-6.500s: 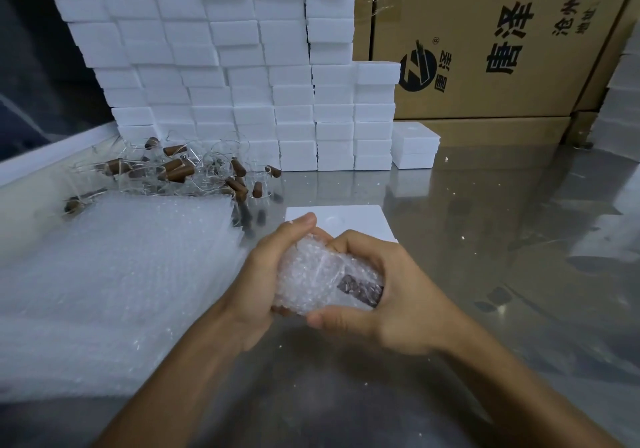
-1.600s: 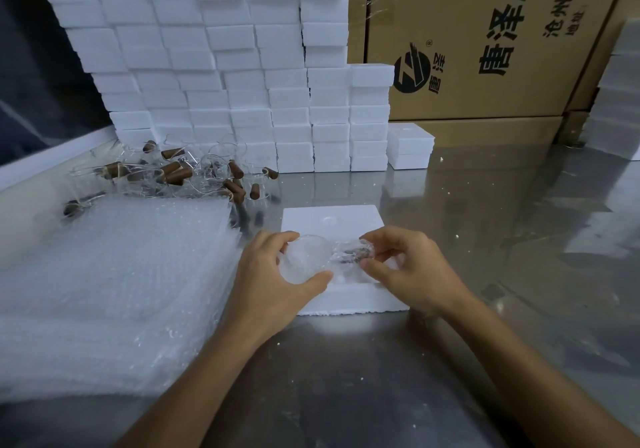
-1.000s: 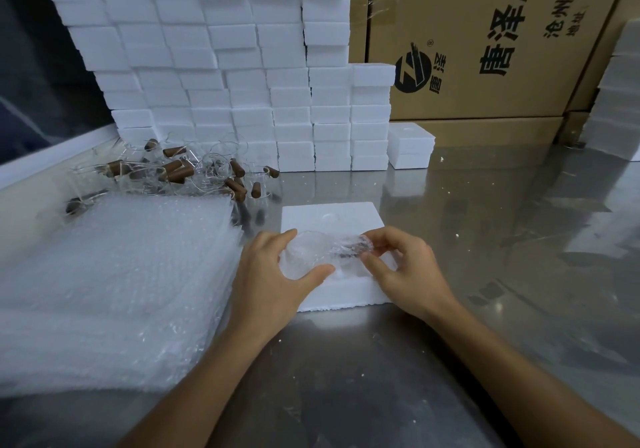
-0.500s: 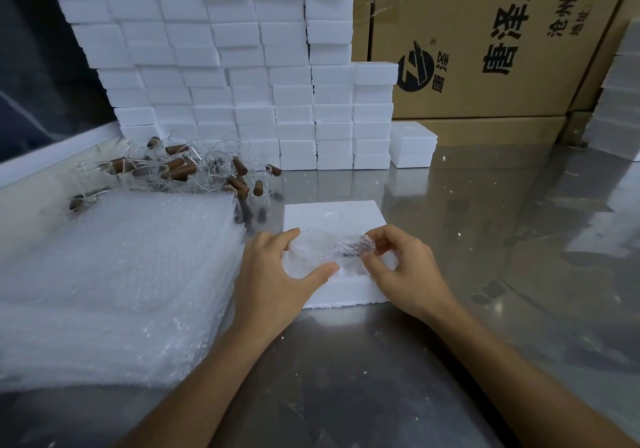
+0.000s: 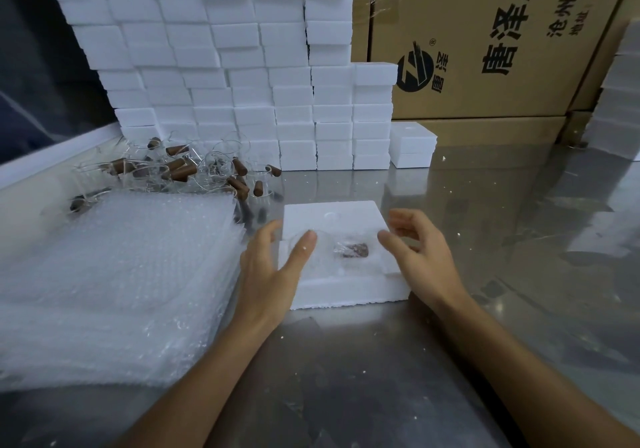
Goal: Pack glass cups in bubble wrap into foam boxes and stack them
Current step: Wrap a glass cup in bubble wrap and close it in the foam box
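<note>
An open white foam box [image 5: 349, 291] lies on the steel table in front of me. A glass cup wrapped in bubble wrap [image 5: 341, 253], its brown handle showing through, sits in the box's hollow. My left hand [image 5: 273, 267] hovers at the box's left side with fingers spread, the thumb over the wrap. My right hand [image 5: 419, 257] is lifted at the box's right side, fingers loosely curled and holding nothing. A thick pile of bubble wrap sheets [image 5: 114, 284] lies to the left. Loose glass cups with brown handles [image 5: 180, 170] lie behind it.
A tall wall of stacked white foam boxes [image 5: 242, 73] stands at the back, with a short stack of foam boxes [image 5: 412, 146] beside it. Cardboard cartons [image 5: 485, 45] stand behind. More foam boxes [image 5: 620, 101] rise at the right edge. A steel table [image 5: 502, 212] stretches to the right.
Both hands pressed the wrapped cup into the foam box, then let go; now they are spread apart and lifted off it, the cup lying in the hollow.
</note>
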Tool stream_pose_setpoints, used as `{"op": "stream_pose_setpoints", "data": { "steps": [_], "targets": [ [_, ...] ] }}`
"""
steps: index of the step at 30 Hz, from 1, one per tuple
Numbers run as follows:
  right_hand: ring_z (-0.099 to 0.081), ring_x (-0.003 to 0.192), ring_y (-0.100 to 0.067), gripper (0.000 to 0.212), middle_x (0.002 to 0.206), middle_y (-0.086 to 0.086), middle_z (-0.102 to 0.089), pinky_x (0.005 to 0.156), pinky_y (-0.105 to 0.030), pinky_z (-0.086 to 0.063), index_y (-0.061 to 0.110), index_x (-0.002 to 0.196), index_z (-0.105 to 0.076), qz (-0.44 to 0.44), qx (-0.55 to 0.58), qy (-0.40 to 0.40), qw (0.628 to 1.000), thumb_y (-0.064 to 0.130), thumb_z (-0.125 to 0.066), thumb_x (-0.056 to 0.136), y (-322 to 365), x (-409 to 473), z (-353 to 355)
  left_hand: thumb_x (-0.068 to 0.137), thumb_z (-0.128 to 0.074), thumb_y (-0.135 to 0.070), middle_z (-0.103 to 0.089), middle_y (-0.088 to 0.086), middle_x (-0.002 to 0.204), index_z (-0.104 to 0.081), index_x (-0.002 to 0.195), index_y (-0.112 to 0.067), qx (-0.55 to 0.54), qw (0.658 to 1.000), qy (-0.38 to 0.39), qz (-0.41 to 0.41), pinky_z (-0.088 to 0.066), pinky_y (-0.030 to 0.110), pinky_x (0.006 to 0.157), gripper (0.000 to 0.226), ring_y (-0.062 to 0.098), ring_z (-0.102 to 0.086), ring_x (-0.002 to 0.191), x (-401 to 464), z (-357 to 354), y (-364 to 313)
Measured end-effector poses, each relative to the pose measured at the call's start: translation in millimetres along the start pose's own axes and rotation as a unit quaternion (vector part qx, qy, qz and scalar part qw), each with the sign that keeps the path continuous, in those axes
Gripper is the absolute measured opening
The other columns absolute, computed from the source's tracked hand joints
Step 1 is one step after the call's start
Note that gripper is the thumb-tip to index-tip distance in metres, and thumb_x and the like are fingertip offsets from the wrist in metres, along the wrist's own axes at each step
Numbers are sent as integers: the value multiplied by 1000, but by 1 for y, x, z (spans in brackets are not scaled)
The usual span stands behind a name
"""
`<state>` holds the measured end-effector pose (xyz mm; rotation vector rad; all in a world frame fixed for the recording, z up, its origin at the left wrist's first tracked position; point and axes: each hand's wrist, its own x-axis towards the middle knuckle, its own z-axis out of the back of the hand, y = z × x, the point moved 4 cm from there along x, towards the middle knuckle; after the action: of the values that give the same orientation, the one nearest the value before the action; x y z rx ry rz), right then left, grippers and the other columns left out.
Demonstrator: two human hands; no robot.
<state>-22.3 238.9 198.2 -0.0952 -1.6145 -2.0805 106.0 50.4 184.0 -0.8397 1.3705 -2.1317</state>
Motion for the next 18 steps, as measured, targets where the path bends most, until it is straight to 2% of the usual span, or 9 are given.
{"op": "stream_pose_setpoints", "data": {
  "steps": [4, 6, 9, 11, 14, 16, 18],
  "targets": [
    [-51, 127, -11, 46, 134, 6, -56, 103, -31, -41, 36, 135, -49, -72, 16, 50, 996, 41, -65, 92, -11, 1, -3, 72, -40, -75, -47, -9, 142, -42, 143, -30, -49, 998, 25, 35, -29, 27, 96, 84, 5, -43, 119, 4, 0, 4],
    [-49, 128, -8, 48, 137, 9, -53, 98, -27, -39, 38, 138, -46, -87, 27, 71, 993, 45, -63, 93, -12, 1, -5, 73, -38, -75, -47, -12, 140, -41, 146, -29, -53, 997, 36, 38, -28, 27, 98, 86, 3, -41, 119, 5, -1, 4],
    [-54, 115, 2, 36, 130, 14, -56, 87, -18, -39, 46, 127, -46, -95, 55, 80, 991, 46, -61, 94, -11, 2, -10, 73, -39, -76, -45, -14, 145, -44, 144, -30, -61, 996, 45, 48, -28, 32, 110, 85, 4, -40, 128, 7, -3, 5],
    [-54, 116, -1, 42, 129, 13, -56, 89, -21, -39, 42, 134, -47, -96, 62, 80, 990, 47, -60, 94, -10, 2, -12, 68, -41, -81, -46, -12, 147, -45, 144, -30, -73, 995, 44, 54, -27, 38, 117, 91, 8, -41, 135, 7, -3, 4],
    [-51, 124, -5, 50, 134, 10, -56, 94, -23, -37, 34, 141, -47, -93, 73, 60, 991, 44, -61, 94, -11, 2, -10, 65, -45, -81, -57, -13, 137, -54, 137, -31, -107, 992, 46, 47, -33, 44, 116, 88, 10, -50, 129, 7, -2, 4],
    [-54, 120, 0, 51, 135, 9, -57, 90, -17, -39, 29, 142, -49, -83, 81, 44, 992, 41, -62, 94, -10, 3, -6, 67, -48, -79, -63, -13, 131, -59, 132, -30, -125, 990, 49, 38, -37, 46, 113, 82, 11, -56, 124, 6, 0, 3],
    [-55, 110, 15, 48, 134, 9, -58, 84, -7, -43, 22, 141, -51, -64, 90, 29, 993, 34, -62, 96, -6, 4, -3, 68, -51, -75, -64, -11, 130, -59, 133, -29, -144, 988, 47, 32, -40, 47, 111, 80, 13, -58, 123, 6, 2, 1]
  ]
}}
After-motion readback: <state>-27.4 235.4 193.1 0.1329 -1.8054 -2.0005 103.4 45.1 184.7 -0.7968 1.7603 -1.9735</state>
